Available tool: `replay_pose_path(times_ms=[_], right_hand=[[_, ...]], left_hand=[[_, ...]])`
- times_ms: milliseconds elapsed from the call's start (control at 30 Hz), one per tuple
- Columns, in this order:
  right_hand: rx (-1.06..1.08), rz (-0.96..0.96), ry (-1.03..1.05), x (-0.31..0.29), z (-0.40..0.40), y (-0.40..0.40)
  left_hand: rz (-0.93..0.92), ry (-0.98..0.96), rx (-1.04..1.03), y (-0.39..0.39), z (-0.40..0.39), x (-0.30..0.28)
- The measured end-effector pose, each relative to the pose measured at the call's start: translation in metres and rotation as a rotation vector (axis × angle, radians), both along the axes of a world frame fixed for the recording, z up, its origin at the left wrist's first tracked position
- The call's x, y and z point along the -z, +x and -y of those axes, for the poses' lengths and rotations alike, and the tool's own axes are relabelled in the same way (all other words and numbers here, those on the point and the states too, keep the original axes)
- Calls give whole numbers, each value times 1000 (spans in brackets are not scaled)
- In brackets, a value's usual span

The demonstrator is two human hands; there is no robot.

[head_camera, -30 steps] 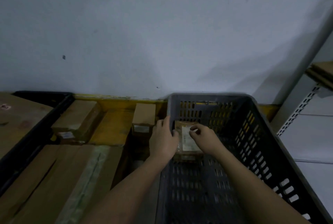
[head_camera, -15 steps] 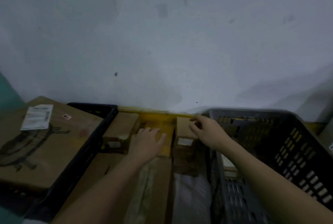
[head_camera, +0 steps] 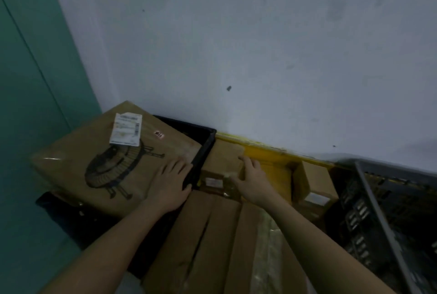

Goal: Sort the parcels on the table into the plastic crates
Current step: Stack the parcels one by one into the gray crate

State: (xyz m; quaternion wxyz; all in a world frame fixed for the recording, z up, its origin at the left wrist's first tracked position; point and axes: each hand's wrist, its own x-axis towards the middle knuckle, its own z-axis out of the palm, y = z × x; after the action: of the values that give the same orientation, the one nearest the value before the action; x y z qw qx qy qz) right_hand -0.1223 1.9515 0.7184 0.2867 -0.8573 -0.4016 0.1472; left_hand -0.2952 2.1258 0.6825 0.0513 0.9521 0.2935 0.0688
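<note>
A small brown parcel (head_camera: 222, 161) with a white label lies on the yellow table (head_camera: 269, 154), just right of the black crate (head_camera: 205, 149). My right hand (head_camera: 251, 181) grips its near right corner, fingers over the right edge and thumb on the front face. My left hand (head_camera: 171, 183) rests flat on the large cardboard box (head_camera: 94, 163) that fills the black crate, its thumb near the crate's rim. Another small labelled parcel (head_camera: 315, 181) stands further right, next to the grey slotted crate (head_camera: 371, 196).
Long flat cardboard boxes (head_camera: 212, 239), one wrapped in clear film, lie in front of me under my forearms. A white wall runs close behind the table, and a teal wall closes off the left side.
The view has swung left. My right hand left the parcel beside the grey crate and moved to the one beside the black crate. My left hand shifted left onto the large box.
</note>
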Motion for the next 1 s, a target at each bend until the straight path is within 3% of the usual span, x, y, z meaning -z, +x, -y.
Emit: replay_pose_path(times_ms=[500, 767, 1000], right_hand=[[369, -21, -281, 56, -123, -26], [373, 87, -337, 68, -126, -23], [423, 24, -320, 59, -137, -19]], left_hand=[[14, 89, 27, 1, -3, 19], [45, 58, 18, 0, -2, 18], [43, 56, 13, -2, -1, 17]])
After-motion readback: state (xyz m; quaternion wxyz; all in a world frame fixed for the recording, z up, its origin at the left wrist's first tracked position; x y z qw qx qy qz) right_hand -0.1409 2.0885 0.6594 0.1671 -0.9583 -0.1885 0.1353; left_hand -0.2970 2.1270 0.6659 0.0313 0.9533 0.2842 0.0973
